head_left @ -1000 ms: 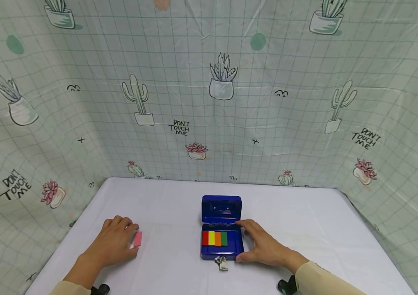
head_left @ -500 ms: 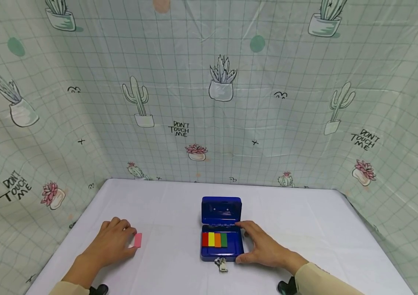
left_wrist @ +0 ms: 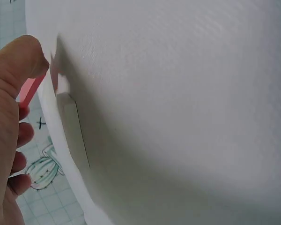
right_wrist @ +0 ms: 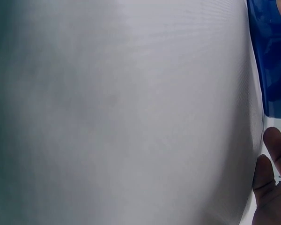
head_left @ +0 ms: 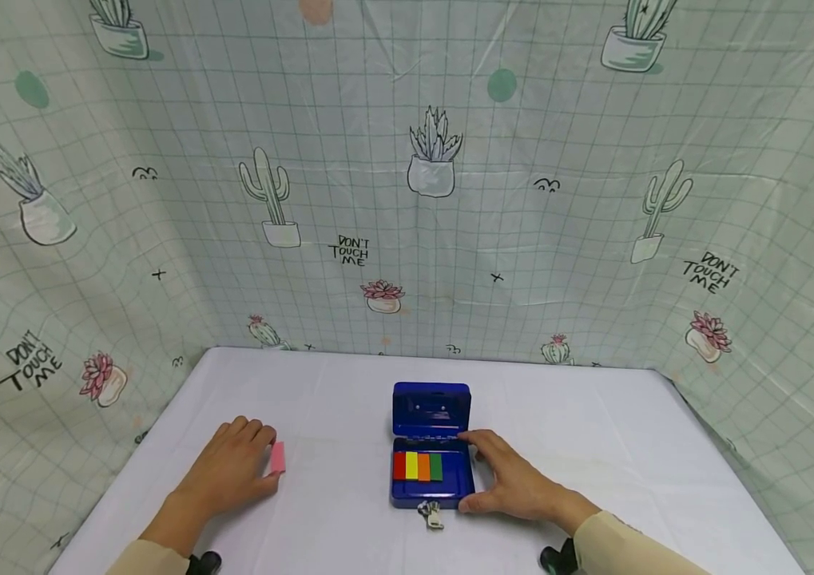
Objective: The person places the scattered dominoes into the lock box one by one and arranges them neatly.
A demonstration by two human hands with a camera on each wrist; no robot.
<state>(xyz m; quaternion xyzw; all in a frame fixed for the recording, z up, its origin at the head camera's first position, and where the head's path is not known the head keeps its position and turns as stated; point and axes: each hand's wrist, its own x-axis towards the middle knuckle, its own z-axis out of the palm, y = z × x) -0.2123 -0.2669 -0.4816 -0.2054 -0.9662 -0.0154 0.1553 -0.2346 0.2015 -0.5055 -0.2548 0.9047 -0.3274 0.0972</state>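
My left hand (head_left: pixel 234 467) pinches a pink block (head_left: pixel 278 458) between thumb and fingers; the left wrist view shows it too, raised off the white table. Below that hand, a pale block (left_wrist: pixel 76 133) lies on the cloth, hidden by the hand in the head view. A blue metal cash box (head_left: pixel 458 483) stands with its lid (head_left: pixel 431 406) raised. Inside, at its left, are red (head_left: pixel 399 465), yellow (head_left: pixel 412 465), orange (head_left: pixel 424 467) and green (head_left: pixel 436 466) blocks side by side. My right hand (head_left: pixel 514 479) grips the box's right side, thumb at the near corner, index finger at the far one.
Keys (head_left: pixel 433 515) hang at the box's front. The white cloth-covered table (head_left: pixel 335 399) carries everything, and a cactus-print curtain (head_left: pixel 493 200) rises behind it and along both sides.
My left hand has moved slightly to the right and away from me, with the pink block between its fingers. The right hand and the cash box have stayed in place.
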